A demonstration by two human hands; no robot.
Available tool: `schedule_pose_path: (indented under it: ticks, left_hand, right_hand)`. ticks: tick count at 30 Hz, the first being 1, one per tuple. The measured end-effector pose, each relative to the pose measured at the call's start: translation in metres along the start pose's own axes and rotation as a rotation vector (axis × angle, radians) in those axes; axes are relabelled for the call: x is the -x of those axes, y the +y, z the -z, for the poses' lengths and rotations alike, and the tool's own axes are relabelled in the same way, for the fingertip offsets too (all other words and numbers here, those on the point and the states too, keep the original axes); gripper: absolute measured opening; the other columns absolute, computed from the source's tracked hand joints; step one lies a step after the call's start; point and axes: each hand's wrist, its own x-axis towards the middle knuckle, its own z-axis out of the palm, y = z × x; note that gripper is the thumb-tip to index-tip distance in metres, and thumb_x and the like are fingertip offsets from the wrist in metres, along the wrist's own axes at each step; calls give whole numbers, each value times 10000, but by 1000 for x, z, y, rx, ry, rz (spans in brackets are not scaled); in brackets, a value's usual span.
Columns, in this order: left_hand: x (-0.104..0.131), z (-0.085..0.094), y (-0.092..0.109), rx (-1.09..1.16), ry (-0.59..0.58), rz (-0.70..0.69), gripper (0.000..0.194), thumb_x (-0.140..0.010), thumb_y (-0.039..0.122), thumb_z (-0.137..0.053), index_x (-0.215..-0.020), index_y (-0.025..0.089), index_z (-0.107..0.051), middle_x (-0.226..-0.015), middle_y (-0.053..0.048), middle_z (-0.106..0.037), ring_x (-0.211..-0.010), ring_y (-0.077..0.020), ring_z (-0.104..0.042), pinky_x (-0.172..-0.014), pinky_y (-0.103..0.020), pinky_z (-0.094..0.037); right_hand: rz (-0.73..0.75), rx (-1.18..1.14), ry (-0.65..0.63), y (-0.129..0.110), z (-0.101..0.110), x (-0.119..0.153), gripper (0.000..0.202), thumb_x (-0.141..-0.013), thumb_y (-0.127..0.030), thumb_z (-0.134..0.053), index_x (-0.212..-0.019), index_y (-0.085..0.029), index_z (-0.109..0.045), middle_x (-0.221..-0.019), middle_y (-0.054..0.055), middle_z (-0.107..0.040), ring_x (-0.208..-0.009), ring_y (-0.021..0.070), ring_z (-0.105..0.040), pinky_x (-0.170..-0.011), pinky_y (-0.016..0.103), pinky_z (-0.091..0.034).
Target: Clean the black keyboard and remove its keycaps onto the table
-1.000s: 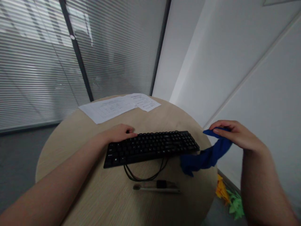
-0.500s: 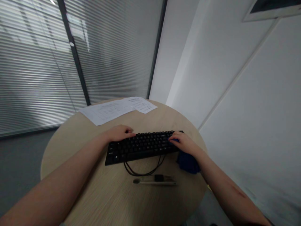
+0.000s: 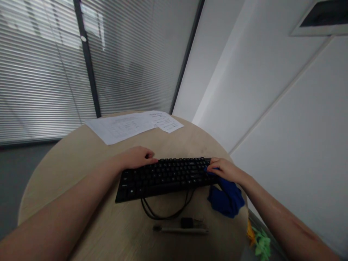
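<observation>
A black keyboard (image 3: 171,174) lies across the round table, its near left corner turned toward me. My left hand (image 3: 138,157) grips it by the far edge near the left end, with the fingers curled and partly hidden. At the keyboard's right end, my right hand (image 3: 225,169) pinches a blue cloth (image 3: 227,201) against the keys. Most of the cloth hangs in a crumpled heap on the tabletop below that hand. A looped black cable (image 3: 156,216) comes out from under the keyboard's near side.
Printed paper sheets (image 3: 122,127) lie at the table's (image 3: 201,141) far side. Nearer me are a slim brush-like tool (image 3: 182,230) and a small item with a black block (image 3: 187,222). Green and orange things (image 3: 261,243) show beyond the right edge. Walls and blinds stand behind.
My right hand has slid right along the keyboard with the cloth, and more of the cloth now shows. My left hand keeps its place on the keyboard. The view has shifted slightly.
</observation>
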Motion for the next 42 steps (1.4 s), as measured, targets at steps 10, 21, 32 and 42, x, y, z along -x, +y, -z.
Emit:
schedule_pose_path:
  ticks: [10,21,32,42]
  left_hand:
    - [-4,-3,-8,42,-8,4,507,-847,675,-511,-651,209,-545,-643,-17,-594,-607,-169,-495,-602,-315,-265]
    - [-3,-1,-6,46,6,-1,510,-831,680,-513,-643,207,-532,-624,-9,-592,-604,-173,-518,-589,-308,-258]
    - [-2,0,-6,14,-22,16,503,-866,674,-475,-677,210,-522,-657,-4,-597,-646,-181,-538,-607,-315,-306]
    - [-4,-1,-10,11,-18,-8,523,-876,690,-469,-697,205,-547,-672,-14,-613,-661,-183,-548,-621,-309,-318]
  right_hand:
    - [85,-20,-51,-8,0,-13,306,-1028,-324,-493,-1019,-206,-776,-944,70,-680,-859,178,-630,-759,296,-482]
    - [67,-2,-41,-1,4,-5,310,-1023,-317,-491,-991,-204,-778,-906,66,-662,-829,177,-621,-748,296,-482]
    - [66,28,-73,-4,11,-5,269,-1005,-275,-516,-994,-219,-779,-943,60,-681,-845,180,-636,-744,289,-483]
    - [-213,-46,936,11,-11,55,183,-967,-343,-597,-933,-238,-743,-890,65,-708,-830,216,-665,-781,375,-537]
